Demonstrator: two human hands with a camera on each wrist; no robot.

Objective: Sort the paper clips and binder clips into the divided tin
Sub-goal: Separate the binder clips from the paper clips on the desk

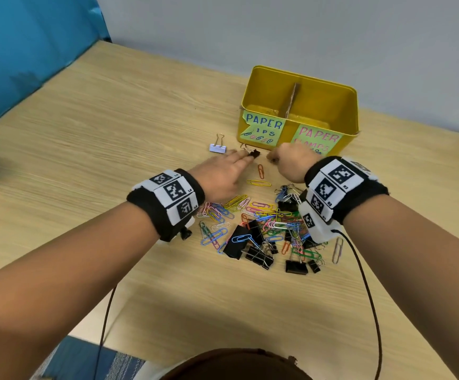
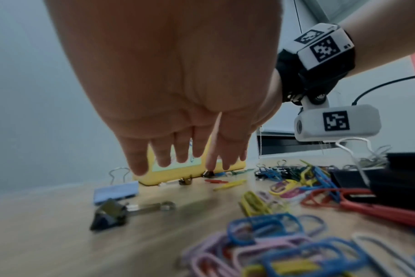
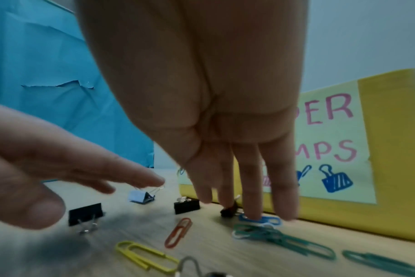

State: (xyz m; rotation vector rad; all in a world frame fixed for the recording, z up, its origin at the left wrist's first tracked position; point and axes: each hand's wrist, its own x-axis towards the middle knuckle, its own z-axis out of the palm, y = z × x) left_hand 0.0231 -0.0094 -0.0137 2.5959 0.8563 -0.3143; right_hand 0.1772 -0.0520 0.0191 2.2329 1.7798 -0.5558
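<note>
A yellow divided tin [image 1: 350, 119] stands at the back, labelled for paper clips on the left and paper clamps on the right. My left hand [image 1: 240, 157] reaches forward with straight fingers, the tips at a small black binder clip [image 1: 254, 154], gripping nothing. My right hand [image 3: 246, 202] points its fingers down just in front of the tin [image 3: 396, 150], one fingertip pressing a blue paper clip [image 3: 261, 220] on the table. Green paper clips [image 3: 280, 238] lie beside it. The mixed pile [image 1: 264, 223] of coloured paper clips and black binder clips lies nearer me, under both wrists.
A light blue binder clip [image 1: 218, 148] sits left of the tin. An orange paper clip [image 1: 261, 171] and a yellow one [image 1: 259, 183] lie between my hands. More black binder clips [image 3: 186, 206] rest near the tin. A blue wall stands at far left.
</note>
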